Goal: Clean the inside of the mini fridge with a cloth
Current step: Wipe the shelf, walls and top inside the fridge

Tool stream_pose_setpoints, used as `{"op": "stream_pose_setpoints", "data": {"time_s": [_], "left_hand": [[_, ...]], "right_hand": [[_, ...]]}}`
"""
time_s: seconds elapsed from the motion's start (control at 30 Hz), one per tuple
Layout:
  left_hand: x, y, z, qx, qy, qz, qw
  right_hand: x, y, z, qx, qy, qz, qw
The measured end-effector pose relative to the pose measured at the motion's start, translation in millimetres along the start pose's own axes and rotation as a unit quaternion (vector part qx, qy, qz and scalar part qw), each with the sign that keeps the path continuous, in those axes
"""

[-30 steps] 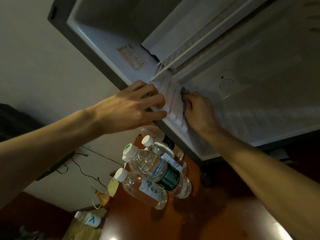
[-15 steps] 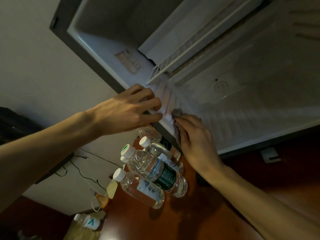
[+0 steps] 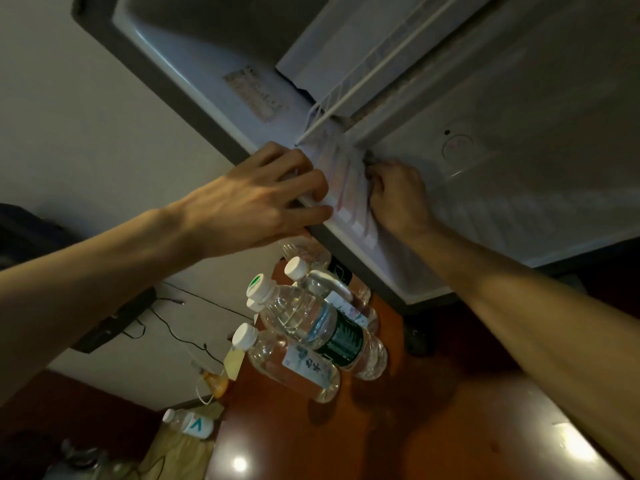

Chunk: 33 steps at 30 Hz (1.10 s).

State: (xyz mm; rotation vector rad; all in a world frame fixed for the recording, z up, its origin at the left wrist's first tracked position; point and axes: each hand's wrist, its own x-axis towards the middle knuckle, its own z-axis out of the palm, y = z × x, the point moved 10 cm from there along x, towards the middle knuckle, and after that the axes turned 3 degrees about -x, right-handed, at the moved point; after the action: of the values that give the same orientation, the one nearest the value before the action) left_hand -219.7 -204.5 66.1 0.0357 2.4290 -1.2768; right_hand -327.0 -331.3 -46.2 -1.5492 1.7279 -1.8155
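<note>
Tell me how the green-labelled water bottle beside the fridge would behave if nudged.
The green-labelled bottle looks nearly full, so probably heavy for its size. Its thin clear plastic likely dents under pressure. Neighbouring bottles crowd it, so a nudge would probably jostle them too.

cloth [image 3: 367, 160]: mostly hidden under right hand [image 3: 398, 195] | fridge [image 3: 519, 202]: cropped top, right

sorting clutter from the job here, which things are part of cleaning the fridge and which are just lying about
In use:
mini fridge
cloth, mostly hidden under the right hand
left hand, gripping the fridge's front edge

Lying about:
water bottles on the wooden surface
small bottle
cables
</note>
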Motion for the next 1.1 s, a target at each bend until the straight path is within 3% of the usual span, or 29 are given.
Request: {"op": "stream_pose_setpoints", "data": {"time_s": [0.3, 0.43, 0.6, 0.77, 0.97, 1.1], "left_hand": [[2, 2, -6, 0.014, -0.004, -0.004, 1.000], [2, 4, -7, 0.015, -0.005, -0.006, 1.000], [2, 3, -6, 0.007, -0.011, -0.014, 1.000], [-1, 2, -4, 0.003, -0.003, -0.013, 1.000], [1, 0, -3, 0.003, -0.011, -0.018, 1.000], [3, 3, -6, 0.004, -0.015, -0.012, 1.000]], "right_hand": [[-86, -38, -36, 0.040, -0.014, -0.075, 0.996], [-116, -37, -26, 0.006, -0.078, -0.079, 0.994], [-96, -38, -24, -0.093, -0.077, -0.186, 0.975], [-36, -12, -1, -0.128, -0.105, -0.142, 0.976], [-23, -5, 9, -0.182, -0.094, -0.182, 0.962], [-44, -25, -3, -0.255, -0.085, -0.248, 0.931]]}}
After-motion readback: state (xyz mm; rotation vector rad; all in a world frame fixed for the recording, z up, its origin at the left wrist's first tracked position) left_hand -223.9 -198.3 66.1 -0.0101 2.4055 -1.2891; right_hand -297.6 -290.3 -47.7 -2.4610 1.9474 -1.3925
